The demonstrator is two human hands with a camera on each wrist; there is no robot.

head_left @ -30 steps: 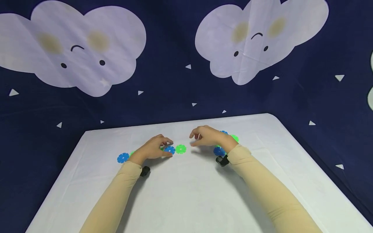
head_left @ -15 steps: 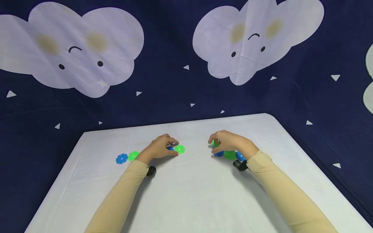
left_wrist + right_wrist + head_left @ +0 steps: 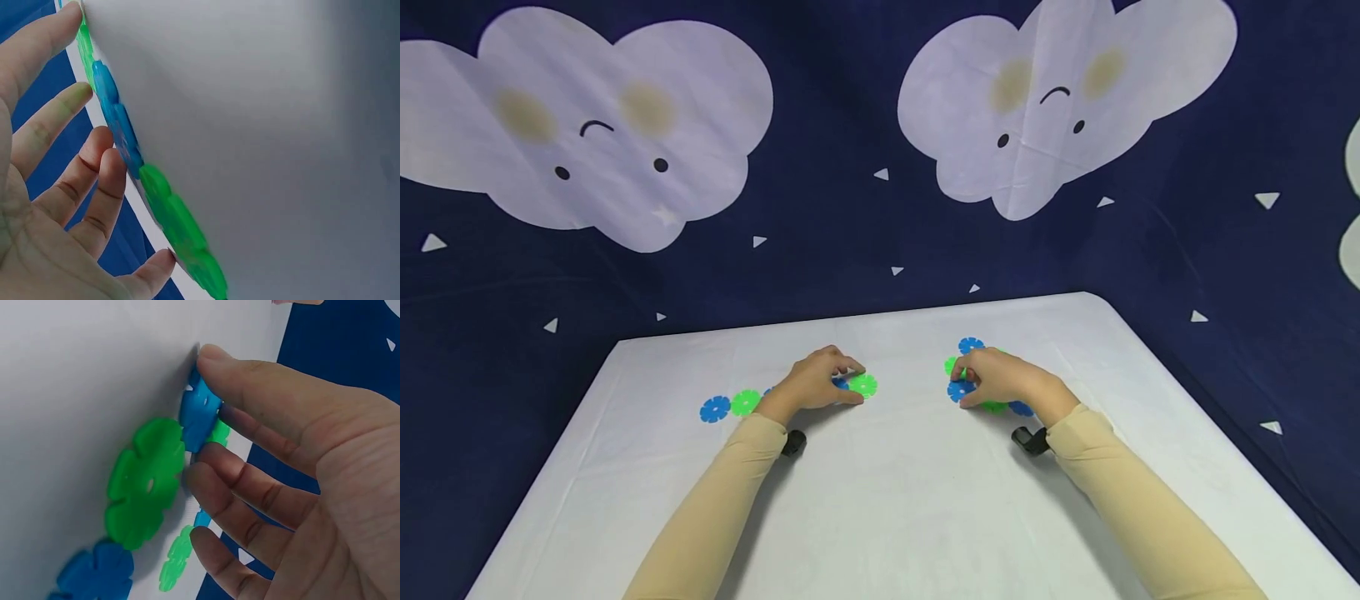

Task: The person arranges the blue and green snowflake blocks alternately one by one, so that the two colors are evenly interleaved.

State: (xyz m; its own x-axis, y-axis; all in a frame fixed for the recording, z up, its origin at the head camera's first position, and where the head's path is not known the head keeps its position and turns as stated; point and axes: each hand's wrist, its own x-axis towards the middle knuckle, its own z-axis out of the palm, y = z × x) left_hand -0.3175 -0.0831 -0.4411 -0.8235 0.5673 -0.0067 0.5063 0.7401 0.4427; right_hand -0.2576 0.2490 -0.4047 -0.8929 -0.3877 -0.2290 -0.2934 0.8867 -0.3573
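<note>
Our right hand is curled over a small cluster of flat, notched plastic flower-shaped discs, thumb and forefinger pinching a blue plastic flower disc at its edge where it lies on the white table cover; a green plastic flower disc lies just beside it at six o'clock in the right wrist view, with more blue and green discs around it. Our left hand rests with loosely bent fingers over another blue flower disc, touching it but, as far as the left wrist view shows, not closed round it; a bright green flower disc lies against it at three o'clock. A loose blue-and-green pair sits at nine o'clock of the left hand, well clear. We judge that we are at the picking-up step, each hand settling on one piece; the next move calls for a clean lift of the pinched blue disc without dragging its neighbours. No container shows anywhere; every disc lies flat on the table cover.
</note>
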